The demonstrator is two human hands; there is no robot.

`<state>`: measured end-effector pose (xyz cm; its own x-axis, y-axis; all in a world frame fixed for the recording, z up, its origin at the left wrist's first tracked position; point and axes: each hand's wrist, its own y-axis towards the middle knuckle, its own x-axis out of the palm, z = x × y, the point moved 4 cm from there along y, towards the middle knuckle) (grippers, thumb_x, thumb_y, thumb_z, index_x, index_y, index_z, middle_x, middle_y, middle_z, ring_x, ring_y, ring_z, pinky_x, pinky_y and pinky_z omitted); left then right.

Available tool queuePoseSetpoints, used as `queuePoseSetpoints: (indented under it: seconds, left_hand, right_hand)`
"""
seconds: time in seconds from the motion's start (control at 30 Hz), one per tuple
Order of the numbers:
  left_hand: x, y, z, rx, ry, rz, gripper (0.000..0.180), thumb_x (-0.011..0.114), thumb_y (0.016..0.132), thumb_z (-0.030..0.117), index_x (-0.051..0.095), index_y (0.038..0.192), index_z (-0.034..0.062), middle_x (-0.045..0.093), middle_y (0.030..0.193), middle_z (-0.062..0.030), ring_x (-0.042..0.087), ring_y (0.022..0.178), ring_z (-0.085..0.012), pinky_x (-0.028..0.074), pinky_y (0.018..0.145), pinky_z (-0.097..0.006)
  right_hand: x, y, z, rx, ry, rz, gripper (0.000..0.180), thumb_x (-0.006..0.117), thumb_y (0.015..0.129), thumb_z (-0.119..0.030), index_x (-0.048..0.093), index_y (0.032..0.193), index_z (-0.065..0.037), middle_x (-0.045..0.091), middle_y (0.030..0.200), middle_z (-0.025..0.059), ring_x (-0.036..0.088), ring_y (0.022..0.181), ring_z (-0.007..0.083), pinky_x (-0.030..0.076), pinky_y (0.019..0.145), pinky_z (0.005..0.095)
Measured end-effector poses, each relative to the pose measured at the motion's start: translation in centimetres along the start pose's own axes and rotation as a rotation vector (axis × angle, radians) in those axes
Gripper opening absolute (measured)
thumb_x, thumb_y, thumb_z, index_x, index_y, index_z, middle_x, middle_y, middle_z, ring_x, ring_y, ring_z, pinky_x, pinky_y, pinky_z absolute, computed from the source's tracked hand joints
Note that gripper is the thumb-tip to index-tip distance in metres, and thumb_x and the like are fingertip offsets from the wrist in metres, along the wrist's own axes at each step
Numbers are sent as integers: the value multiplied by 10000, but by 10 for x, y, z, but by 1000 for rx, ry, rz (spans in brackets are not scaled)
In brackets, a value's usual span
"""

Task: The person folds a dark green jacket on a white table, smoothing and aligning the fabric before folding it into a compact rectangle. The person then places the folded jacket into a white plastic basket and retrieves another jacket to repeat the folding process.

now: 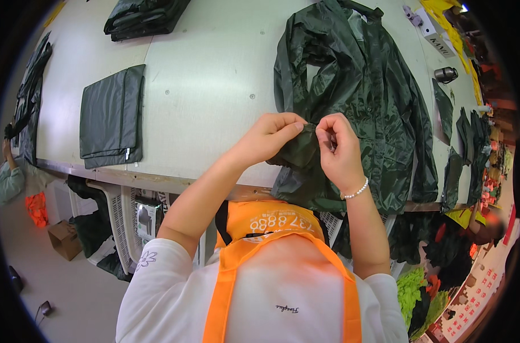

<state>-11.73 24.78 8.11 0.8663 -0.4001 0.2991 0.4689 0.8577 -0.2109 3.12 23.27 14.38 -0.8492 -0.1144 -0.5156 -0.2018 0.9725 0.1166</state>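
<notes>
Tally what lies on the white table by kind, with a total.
Dark green jacket spread open, pinched by left hand and right hand: 1
Folded dark fabric stacks: 2
Small dark cylinder: 1
Loose dark fabric pieces at right edge: unclear
Total countable: 4

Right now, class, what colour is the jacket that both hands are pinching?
Dark green, seen best in the head view: the jacket is pinched by the left hand and right hand.
</notes>
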Motion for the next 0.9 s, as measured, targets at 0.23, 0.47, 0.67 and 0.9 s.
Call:
queuePoseSetpoints:
  seconds: [0.23,0.47,0.67,0.9]
  left_hand:
    - [-1,7,1,-31,67,65,186,558,878,154,639,908,-11,617,811,20,535,755,-38,433,679,-194]
    - [-5,8,5,-55,-41,107,180,575,867,156,647,886,-8,635,825,6,551,767,-47,431,699,-193]
    - [2,8,8,-53,46,103,245,596,847,183,658,899,-48,638,754,-23,559,701,-68,462,639,-233]
    - [6,7,13,-65,151,90,255,601,867,189,656,949,-46,636,810,-13,550,728,-52,445,657,-200]
  right_hand:
    - [1,2,9,0,-8,60,214,598,752,83,500,900,-37,481,814,34,440,598,94,390,549,200]
    - [-17,-19,19,62,21,52,146,613,856,-74,521,962,-33,518,884,48,508,708,108,442,643,216]
    - [-10,-13,5,-107,-211,125,188,650,833,-137,525,923,-29,556,841,77,590,662,219,483,587,283]
    - [-13,-8,-2,-292,-463,130,180,665,807,-142,544,896,-43,563,823,70,569,614,230,450,527,308]
